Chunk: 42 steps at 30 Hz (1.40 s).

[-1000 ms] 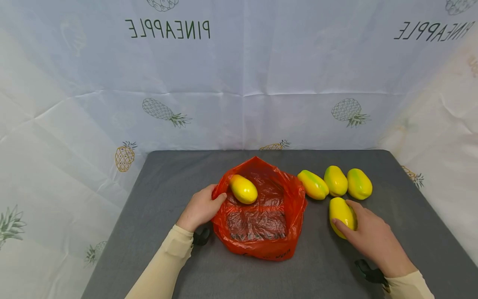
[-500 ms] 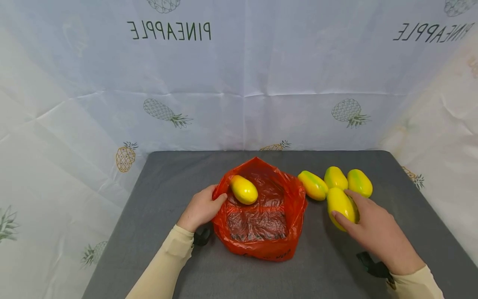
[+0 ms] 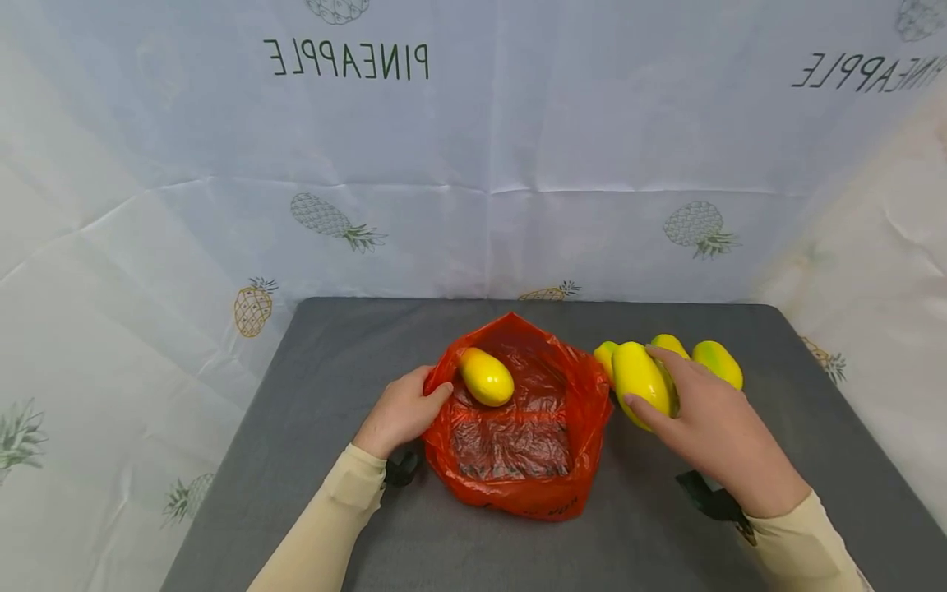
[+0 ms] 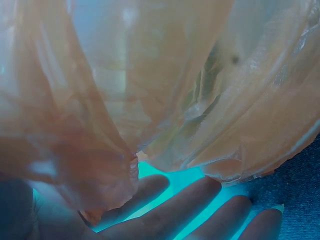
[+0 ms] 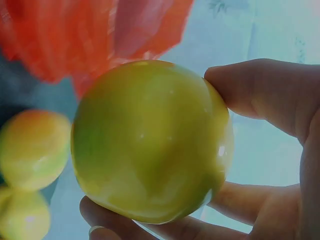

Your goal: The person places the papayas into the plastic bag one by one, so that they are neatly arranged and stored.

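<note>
My right hand (image 3: 709, 419) grips an oblong yellow fruit (image 3: 640, 386), held up off the table just right of the red plastic bag (image 3: 510, 498). In the right wrist view, thumb and fingers are spread round this fruit (image 5: 150, 142), and its end faces the camera. My left hand (image 3: 403, 411) holds the bag's left rim, thumb over the edge; in the left wrist view the other fingers (image 4: 175, 212) lie under the thin plastic. The bag's mouth gapes upward. Inside it, near the left wall, lies another yellow fruit (image 3: 486, 377).
Behind the right hand several more yellow-green fruits sit on the grey table (image 3: 355, 345), one a green-streaked fruit (image 3: 718, 364) at the right; the raised fruit and hand partly cover the others. A pineapple-print curtain (image 3: 473, 148) hangs beyond the back edge.
My right hand has lifted the yellow fruit off the table and carried it up and left toward the bag. The left hand keeps its hold on the rim.
</note>
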### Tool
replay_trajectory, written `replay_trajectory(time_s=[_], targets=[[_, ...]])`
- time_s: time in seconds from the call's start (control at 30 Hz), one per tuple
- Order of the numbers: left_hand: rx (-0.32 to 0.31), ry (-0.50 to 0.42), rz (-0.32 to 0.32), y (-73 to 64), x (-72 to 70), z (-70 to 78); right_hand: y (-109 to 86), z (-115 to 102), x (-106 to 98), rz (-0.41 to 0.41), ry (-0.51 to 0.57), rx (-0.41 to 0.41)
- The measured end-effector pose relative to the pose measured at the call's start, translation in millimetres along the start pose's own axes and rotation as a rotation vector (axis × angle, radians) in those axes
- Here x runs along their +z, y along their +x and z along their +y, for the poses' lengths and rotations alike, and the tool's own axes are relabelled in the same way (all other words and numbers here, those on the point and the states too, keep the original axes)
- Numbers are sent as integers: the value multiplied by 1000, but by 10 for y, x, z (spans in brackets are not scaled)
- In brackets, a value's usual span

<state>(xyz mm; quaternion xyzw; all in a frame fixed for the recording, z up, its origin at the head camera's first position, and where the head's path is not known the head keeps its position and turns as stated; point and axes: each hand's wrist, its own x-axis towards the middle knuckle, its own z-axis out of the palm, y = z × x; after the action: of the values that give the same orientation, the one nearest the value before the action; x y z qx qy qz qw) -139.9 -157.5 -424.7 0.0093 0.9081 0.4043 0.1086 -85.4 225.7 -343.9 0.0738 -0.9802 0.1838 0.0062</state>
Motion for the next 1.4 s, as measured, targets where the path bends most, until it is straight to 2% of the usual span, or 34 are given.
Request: replay_trajectory(time_s=[0.43, 0.67, 0.87, 1.17, 1.4], targets=[[8, 13, 18, 11, 1, -12, 241, -556, 136, 1, 42, -115], [5, 7, 18, 7, -25, -16, 309, -855, 356, -19, 66, -183], [-2, 10, 11, 18, -19, -17, 331, -1070, 590, -79, 76, -198], [5, -15, -16, 11, 27, -42, 309, -1259, 922, -147, 105, -177], [-3, -18, -13, 11, -5, -36, 315, -1321, 1075, -148, 114, -209]])
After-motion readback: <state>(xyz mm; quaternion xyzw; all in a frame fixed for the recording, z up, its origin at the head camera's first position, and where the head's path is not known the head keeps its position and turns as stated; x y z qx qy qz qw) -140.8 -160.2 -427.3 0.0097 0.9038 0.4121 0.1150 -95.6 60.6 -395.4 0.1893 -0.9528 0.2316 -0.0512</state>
